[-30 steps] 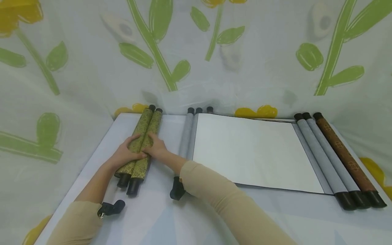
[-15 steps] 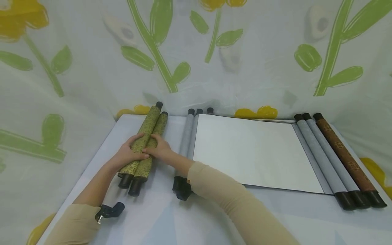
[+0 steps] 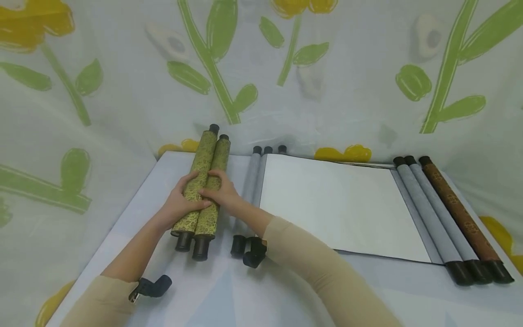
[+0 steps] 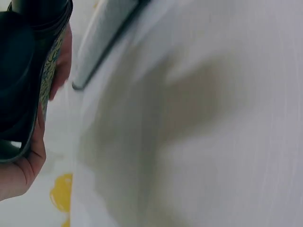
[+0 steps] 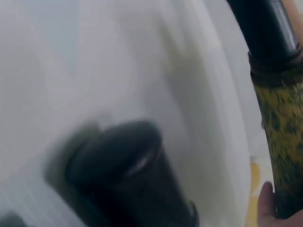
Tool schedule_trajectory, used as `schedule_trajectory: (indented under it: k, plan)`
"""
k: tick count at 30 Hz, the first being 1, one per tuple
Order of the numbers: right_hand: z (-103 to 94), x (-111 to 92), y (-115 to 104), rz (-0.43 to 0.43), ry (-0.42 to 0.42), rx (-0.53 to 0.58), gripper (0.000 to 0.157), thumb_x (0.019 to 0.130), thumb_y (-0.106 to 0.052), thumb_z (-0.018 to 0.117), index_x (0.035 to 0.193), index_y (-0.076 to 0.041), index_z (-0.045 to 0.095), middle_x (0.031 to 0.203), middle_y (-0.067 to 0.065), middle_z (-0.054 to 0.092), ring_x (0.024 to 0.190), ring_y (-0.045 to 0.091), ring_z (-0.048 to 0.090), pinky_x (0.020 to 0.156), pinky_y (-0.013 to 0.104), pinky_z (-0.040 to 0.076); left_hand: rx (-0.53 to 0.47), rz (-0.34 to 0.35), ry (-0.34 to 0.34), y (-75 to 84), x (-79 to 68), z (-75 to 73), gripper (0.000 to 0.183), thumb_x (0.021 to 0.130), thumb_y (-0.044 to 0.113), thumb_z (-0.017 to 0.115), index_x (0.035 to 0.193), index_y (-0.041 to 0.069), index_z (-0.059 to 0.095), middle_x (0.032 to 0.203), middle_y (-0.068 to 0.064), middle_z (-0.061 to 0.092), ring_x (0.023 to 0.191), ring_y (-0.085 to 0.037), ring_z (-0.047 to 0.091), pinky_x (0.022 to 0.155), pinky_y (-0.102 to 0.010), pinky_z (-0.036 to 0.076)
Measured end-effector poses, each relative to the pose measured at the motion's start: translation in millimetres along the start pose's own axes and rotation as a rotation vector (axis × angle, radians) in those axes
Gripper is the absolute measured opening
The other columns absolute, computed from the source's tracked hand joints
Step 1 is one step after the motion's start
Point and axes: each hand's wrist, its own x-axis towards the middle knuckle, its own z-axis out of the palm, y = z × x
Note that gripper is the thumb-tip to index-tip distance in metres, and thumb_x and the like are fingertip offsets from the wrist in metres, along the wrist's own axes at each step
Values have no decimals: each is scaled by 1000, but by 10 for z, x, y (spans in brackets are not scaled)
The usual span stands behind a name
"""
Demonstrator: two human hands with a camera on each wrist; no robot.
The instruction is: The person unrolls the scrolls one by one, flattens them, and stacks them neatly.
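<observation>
Two yellow-green speckled scroll rolls (image 3: 201, 159) with black end knobs lie side by side between my hands. In the head view their far ends overlap the wall sheet, above the table's back edge. My left hand (image 3: 180, 204) grips the left roll from its outer side, its thumb reaching across the front. From the other side my right hand (image 3: 224, 193) holds the right roll, thumb over the top. Large black knobs (image 4: 40, 9) cover part of the left hand's fingers in the left wrist view. The right wrist view catches one speckled roll (image 5: 284, 127) with a fingertip at it.
Right of my hands an opened scroll with a white sheet (image 3: 335, 204) lies on the white table (image 3: 196, 295). Grey rolls (image 3: 247, 181) flank it on the left. More grey rolls (image 3: 429, 213) and a brown roll (image 3: 461, 213) line its right side. A flowered sheet hangs behind.
Both hands have raised the speckled scroll rolls and carried them a little to the right. The white-sheet scroll has stayed where it was.
</observation>
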Motion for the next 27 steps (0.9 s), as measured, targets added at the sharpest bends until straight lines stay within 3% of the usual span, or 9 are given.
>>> schedule_trajectory:
  k: [8,17,27]
  plan:
    - [-132,-111,-25,-53,-9,58,61,85,-25,71,139,-21,41,151,3,30,139,25,26,109,49,27,-48,4,38,162,-53,169,98,79,23,77,153,24,11,159,-8,0,143,-37,-5,106,-67,10]
    - [-337,-181,-61,-110,-80,12,66,87,-22,69,144,-18,35,154,2,25,142,25,20,111,49,24,-82,25,27,254,-58,305,98,79,23,77,152,26,13,159,-5,1,143,-37,-5,105,-68,11]
    - [-598,-313,-18,-70,-102,26,68,87,-23,68,145,-24,33,155,0,18,143,25,13,110,54,23,-139,49,19,322,-8,579,96,78,22,78,152,27,17,159,1,6,144,-33,-4,107,-67,9]
